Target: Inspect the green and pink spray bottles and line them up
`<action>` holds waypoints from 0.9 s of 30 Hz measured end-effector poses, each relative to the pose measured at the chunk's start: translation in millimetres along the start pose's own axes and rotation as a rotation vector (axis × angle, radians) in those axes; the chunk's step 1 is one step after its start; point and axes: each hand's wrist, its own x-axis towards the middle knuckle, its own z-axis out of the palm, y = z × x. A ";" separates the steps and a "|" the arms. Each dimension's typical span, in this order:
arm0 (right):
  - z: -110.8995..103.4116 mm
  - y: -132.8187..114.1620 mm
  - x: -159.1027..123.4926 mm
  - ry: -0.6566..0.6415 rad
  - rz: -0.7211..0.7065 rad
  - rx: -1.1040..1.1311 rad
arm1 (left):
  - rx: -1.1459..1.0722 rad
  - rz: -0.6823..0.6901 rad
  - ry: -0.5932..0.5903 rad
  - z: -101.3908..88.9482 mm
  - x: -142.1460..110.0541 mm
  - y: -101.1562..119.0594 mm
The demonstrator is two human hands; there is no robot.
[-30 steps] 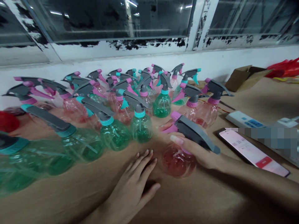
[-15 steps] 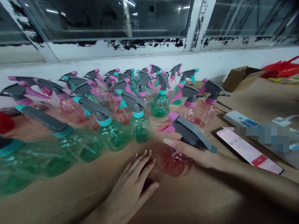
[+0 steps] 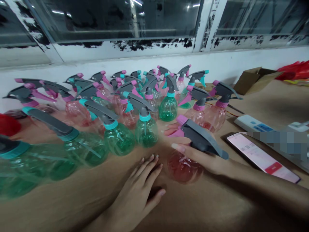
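My right hand [image 3: 205, 156] wraps round the neck of a pink spray bottle [image 3: 182, 169] with a grey and pink trigger head. The bottle stands on the brown table surface, and some of my fingers are hidden behind its neck. To its left my left hand [image 3: 142, 183] lies flat on the table, fingers stretched out, holding nothing. A green spray bottle [image 3: 146, 133] with a teal collar stands just beyond my left fingertips. Another green spray bottle [image 3: 119, 140] is beside that one, further left.
Many more pink and green spray bottles crowd the back and left, among them a green one [image 3: 168, 108]. At right lie a phone [image 3: 262, 156] showing a timer and a white power strip [image 3: 252, 124]. An open cardboard box [image 3: 253, 80] and a red bag [image 3: 294, 71] sit behind.
The whole view has shifted slightly, so everything appears a little further right. Both hands keep their places, the right one still round the pink spray bottle.
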 end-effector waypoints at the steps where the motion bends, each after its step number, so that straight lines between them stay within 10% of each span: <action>1: -0.1 0.3 -0.3 0.001 -0.004 0.008 | 0.001 0.003 0.002 -0.1 0.2 0.1; 27: 0.8 6.2 -0.7 -0.109 0.056 0.191 | -0.007 -0.001 0.009 0.3 0.0 0.4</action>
